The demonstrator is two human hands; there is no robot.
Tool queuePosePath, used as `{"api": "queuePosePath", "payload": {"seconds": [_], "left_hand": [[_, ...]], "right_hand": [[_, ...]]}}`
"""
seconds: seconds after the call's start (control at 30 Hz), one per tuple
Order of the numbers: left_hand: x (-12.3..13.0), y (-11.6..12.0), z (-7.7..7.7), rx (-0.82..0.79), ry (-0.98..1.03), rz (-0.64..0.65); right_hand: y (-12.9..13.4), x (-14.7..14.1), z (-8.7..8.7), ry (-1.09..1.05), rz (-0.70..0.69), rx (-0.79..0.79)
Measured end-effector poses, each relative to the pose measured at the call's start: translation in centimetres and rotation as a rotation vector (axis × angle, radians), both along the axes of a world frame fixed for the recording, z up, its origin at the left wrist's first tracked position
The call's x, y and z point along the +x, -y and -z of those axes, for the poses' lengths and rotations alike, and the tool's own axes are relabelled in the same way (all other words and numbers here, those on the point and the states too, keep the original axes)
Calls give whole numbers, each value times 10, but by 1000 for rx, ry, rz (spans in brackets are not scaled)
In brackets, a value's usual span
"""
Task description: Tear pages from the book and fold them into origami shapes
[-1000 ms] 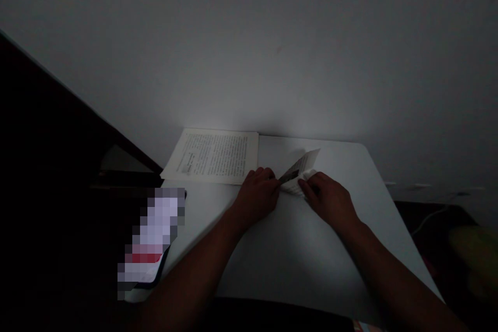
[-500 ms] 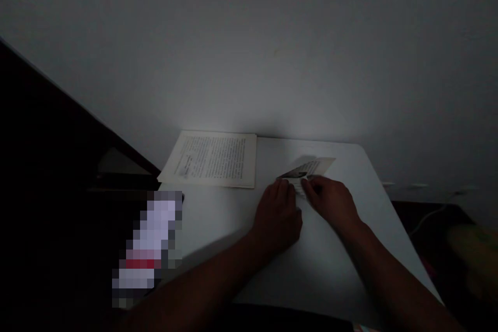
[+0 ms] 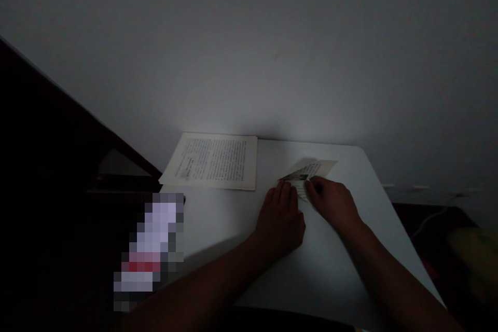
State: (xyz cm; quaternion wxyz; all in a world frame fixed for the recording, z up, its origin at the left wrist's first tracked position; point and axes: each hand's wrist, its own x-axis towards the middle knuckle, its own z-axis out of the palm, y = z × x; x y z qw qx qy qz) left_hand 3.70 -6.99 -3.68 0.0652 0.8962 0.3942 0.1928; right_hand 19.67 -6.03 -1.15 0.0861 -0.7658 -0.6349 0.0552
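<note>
Though under fingers [image 3: 285,192], paper [image 3: 319,168] clear of table edges [image 3: 378,181]

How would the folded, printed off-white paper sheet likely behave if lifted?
The folded sheet is probably very light, since it looks thin. Its folded layers may stiffen it slightly, though its pointed, outstretched corner could bend easily.

Compared with one second earlier, the left hand [image 3: 280,218] has shifted rightward and nearer the wearer, its fingertips now at the near left edge of the folded off-white sheet of printed paper [image 3: 321,167]. The sheet's raised flap has dropped to a lower slant, its tip farther right. The near right corner of the cream rectangular stack of printed pages [image 3: 213,163] is now uncovered.
</note>
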Motion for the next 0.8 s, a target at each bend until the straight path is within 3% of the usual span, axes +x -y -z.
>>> {"api": "queuePosePath", "payload": {"seconds": [0.8], "left_hand": [[-4, -2, 2, -10, 26, -29]], "right_hand": [[-1, -2, -2, 27, 28, -64]]}}
